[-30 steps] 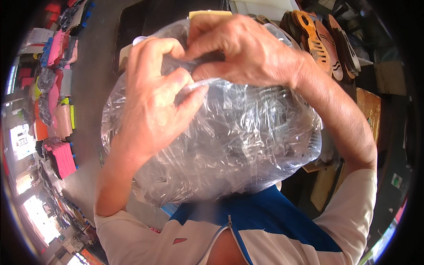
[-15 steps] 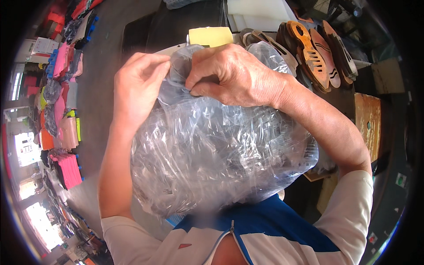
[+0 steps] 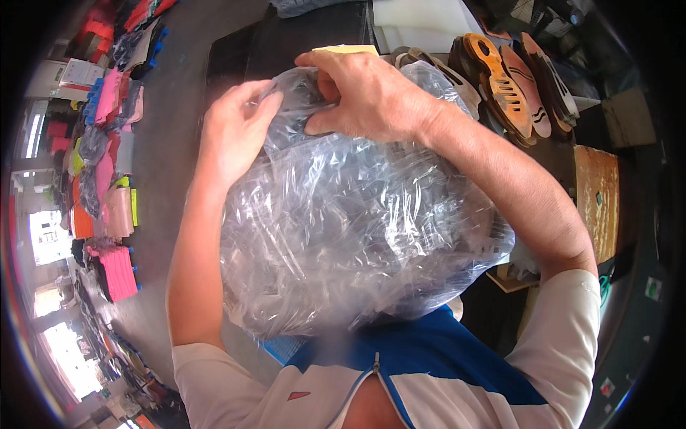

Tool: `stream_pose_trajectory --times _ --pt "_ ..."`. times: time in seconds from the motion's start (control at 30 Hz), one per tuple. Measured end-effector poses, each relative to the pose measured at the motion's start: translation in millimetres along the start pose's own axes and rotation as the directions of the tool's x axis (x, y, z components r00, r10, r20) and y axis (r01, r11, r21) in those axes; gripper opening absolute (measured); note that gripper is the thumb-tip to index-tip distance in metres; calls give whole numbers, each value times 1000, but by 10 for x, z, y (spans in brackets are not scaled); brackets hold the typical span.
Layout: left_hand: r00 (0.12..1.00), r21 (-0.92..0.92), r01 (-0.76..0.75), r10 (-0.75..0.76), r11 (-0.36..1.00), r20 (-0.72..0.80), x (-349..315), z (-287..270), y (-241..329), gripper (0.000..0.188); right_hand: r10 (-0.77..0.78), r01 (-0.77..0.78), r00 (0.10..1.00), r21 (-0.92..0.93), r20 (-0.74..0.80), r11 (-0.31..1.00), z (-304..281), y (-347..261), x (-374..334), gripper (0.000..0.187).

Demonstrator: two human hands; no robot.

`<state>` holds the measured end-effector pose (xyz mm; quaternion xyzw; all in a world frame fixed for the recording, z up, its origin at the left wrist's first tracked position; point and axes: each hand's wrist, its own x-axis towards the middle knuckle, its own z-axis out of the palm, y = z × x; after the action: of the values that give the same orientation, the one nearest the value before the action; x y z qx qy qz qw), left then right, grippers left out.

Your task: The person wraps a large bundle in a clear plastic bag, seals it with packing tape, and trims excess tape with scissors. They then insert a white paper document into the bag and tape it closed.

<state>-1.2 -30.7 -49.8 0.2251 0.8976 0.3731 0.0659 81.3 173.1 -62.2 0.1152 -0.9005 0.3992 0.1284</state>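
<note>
A large clear plastic bag (image 3: 343, 214), crinkled and bulging, lies in front of my body between my arms. What fills it is hard to make out through the shine. At its far left end, my left hand (image 3: 236, 132) has thumb and fingers closed on the gathered plastic. My right hand (image 3: 379, 96) reaches across the far end of the bag. Its thumb and forefinger are spread apart, with loose plastic showing in the gap, and its other fingers are partly hidden.
Orange and brown sole-shaped pieces (image 3: 504, 86) stand beyond the bag at the right. A yellow block (image 3: 350, 49) shows behind my right hand, white sheets (image 3: 421, 28) farther back. A rusty board (image 3: 597, 204) is at the right. Pink and coloured material stacks (image 3: 114, 272) line the left.
My right hand has gone from a pinch to spread fingers and moved farther away. My left hand has shifted slightly right. The bag's far end looks more bunched up.
</note>
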Motion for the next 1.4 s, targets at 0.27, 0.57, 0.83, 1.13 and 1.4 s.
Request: stream_pose_trajectory --times 0.27,0.57,0.83,1.13,1.4 --pt "780 196 -565 597 801 -187 -52 146 -18 6 90 -82 995 -157 46 984 -4 -82 144 66" --pt "659 252 -718 750 649 -54 -325 32 -61 15 -176 146 974 -198 -143 969 138 -194 -291 47" --pt "615 230 -756 785 613 -71 -290 91 -72 16 18 -21 993 19 114 1000 -264 -148 -99 36" --pt "679 174 -696 718 696 -155 -129 29 -31 10 -174 156 971 -118 -163 981 110 22 -3 33" --pt "682 195 -692 718 695 -139 -158 96 28 12 -215 190 953 -133 -216 973 113 73 -99 39"
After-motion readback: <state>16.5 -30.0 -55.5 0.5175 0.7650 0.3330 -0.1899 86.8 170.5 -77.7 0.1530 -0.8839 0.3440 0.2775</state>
